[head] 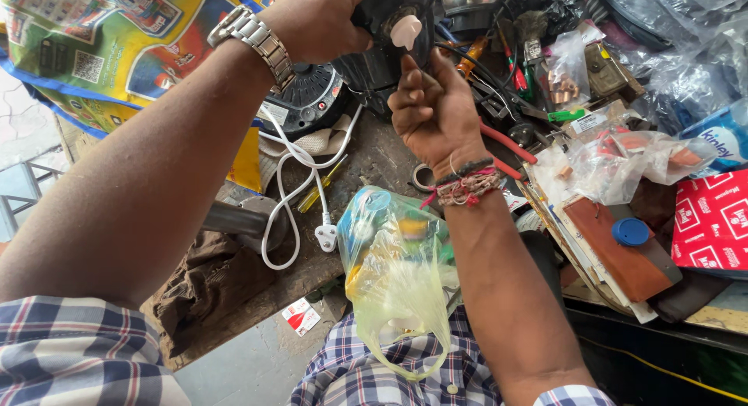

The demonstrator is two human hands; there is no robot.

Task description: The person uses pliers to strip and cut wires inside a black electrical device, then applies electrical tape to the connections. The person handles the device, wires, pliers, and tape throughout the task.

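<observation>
Your left hand [315, 20] is raised, wrist bent, fingers closed around the top of the black appliance [389, 40] near its pale knob [406, 30]. Your right hand [432, 110] is held upright just below that knob, palm toward you, fingers curled loosely, holding nothing. Between your forearms lie a white cord with plug [300, 188] and a clear plastic bag [393, 273]. A screwdriver [321, 186] rests on the cluttered workbench [382, 153].
</observation>
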